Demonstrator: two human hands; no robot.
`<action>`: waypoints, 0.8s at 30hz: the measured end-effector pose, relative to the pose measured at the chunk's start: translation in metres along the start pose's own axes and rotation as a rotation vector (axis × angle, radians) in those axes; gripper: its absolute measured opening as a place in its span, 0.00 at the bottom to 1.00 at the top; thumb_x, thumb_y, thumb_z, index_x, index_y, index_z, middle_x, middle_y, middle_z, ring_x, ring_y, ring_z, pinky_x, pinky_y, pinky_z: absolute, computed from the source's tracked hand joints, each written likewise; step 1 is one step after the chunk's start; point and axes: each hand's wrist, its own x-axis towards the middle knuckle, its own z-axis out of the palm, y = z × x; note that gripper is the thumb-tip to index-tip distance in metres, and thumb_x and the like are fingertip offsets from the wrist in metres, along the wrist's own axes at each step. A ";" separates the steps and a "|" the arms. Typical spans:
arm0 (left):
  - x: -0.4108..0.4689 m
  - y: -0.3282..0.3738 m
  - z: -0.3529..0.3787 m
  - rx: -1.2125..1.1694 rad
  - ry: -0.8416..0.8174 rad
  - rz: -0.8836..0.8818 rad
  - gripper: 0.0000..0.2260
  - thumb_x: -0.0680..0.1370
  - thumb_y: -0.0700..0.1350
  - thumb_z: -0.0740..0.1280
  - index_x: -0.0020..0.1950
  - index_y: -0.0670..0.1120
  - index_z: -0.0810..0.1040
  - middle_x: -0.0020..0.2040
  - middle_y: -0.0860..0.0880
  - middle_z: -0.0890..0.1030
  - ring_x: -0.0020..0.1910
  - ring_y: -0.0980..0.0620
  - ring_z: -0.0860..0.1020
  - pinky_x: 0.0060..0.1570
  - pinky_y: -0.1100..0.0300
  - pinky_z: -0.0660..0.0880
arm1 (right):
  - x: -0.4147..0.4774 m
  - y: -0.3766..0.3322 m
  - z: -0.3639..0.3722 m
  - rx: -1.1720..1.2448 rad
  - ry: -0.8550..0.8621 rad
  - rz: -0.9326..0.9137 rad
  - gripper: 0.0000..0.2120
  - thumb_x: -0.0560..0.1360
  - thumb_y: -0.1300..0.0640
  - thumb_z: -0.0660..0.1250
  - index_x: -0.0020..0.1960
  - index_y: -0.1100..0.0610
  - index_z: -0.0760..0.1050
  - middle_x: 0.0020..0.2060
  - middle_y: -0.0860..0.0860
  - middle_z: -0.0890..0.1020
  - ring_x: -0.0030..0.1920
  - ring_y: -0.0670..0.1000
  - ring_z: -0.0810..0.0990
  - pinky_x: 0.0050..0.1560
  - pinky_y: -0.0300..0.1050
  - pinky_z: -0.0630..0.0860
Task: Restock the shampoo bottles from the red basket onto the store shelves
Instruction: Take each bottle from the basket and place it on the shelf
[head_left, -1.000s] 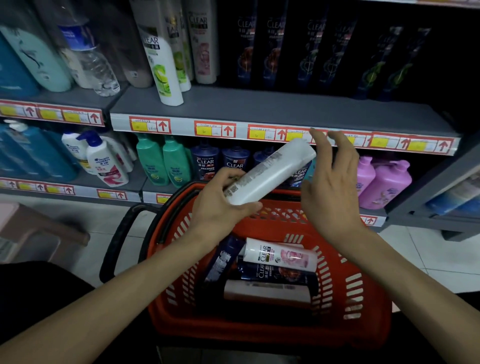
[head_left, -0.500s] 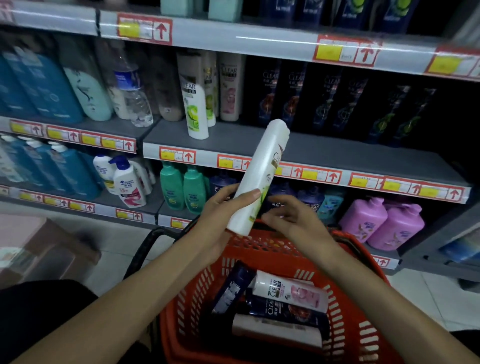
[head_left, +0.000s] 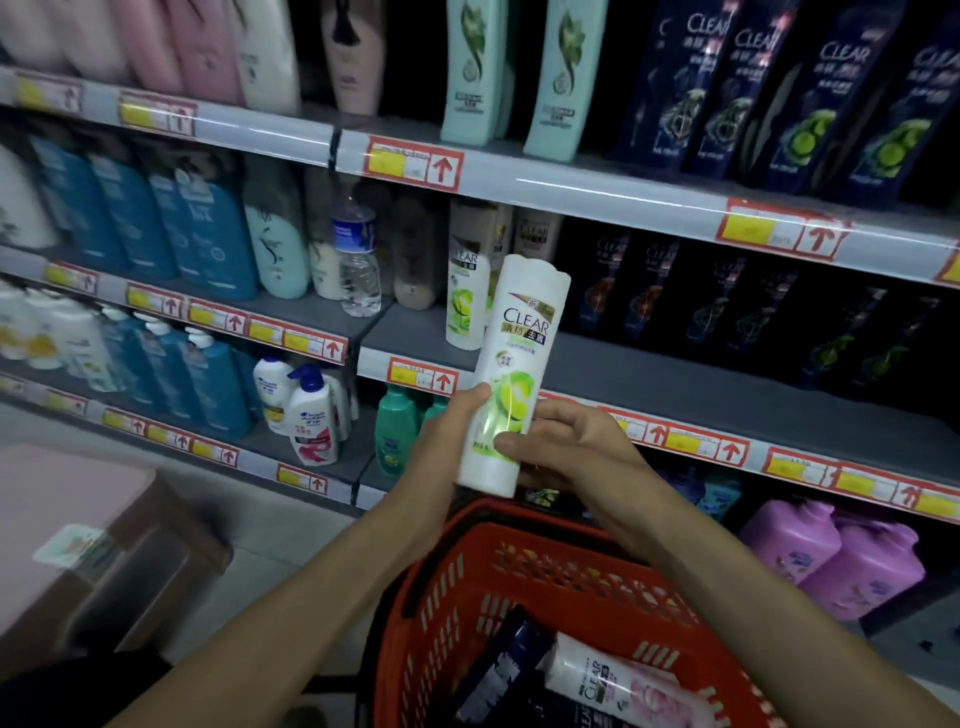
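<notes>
I hold a white CLEAR shampoo bottle (head_left: 514, 374) with a green lime label upright, cap down, in front of the middle shelf (head_left: 675, 379). My left hand (head_left: 447, 441) grips its lower left side. My right hand (head_left: 566, 447) wraps its lower right side, fingers across the label. A matching white-and-green bottle (head_left: 465, 291) stands on that shelf just behind. Below, the red basket (head_left: 519, 571) holds a white-and-pink CLEAR bottle (head_left: 618, 686) and a dark blue bottle (head_left: 498, 670).
Dark CLEAR bottles (head_left: 727, 306) fill the middle shelf to the right; a clear water bottle (head_left: 358, 260) stands to the left. Mint bottles (head_left: 472, 73) sit on the top shelf, purple jugs (head_left: 831, 556) at lower right. A pink-brown stool (head_left: 88, 540) stands at left.
The bottle went from lying tilted over the basket to upright and higher, label facing me. My right hand moved from open beside it to gripping it. The view tilted up.
</notes>
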 end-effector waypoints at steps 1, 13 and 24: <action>0.004 0.006 -0.004 0.080 0.030 0.043 0.18 0.76 0.55 0.71 0.59 0.43 0.85 0.55 0.40 0.86 0.50 0.42 0.83 0.56 0.47 0.78 | 0.005 -0.003 0.004 -0.024 0.025 -0.021 0.17 0.73 0.66 0.77 0.60 0.62 0.79 0.51 0.56 0.88 0.52 0.57 0.87 0.52 0.49 0.84; 0.066 0.052 -0.061 0.767 0.114 0.507 0.17 0.82 0.45 0.69 0.70 0.54 0.77 0.54 0.47 0.79 0.48 0.54 0.80 0.47 0.64 0.78 | 0.124 0.012 0.028 -0.304 0.302 -0.384 0.30 0.66 0.63 0.83 0.62 0.57 0.72 0.56 0.50 0.84 0.55 0.47 0.84 0.53 0.42 0.82; 0.128 0.050 -0.061 0.564 0.102 0.442 0.21 0.83 0.36 0.64 0.74 0.52 0.76 0.61 0.51 0.84 0.59 0.55 0.82 0.63 0.54 0.78 | 0.193 0.015 0.024 -0.544 0.391 -0.509 0.26 0.67 0.62 0.82 0.62 0.54 0.77 0.53 0.47 0.85 0.53 0.43 0.83 0.54 0.41 0.81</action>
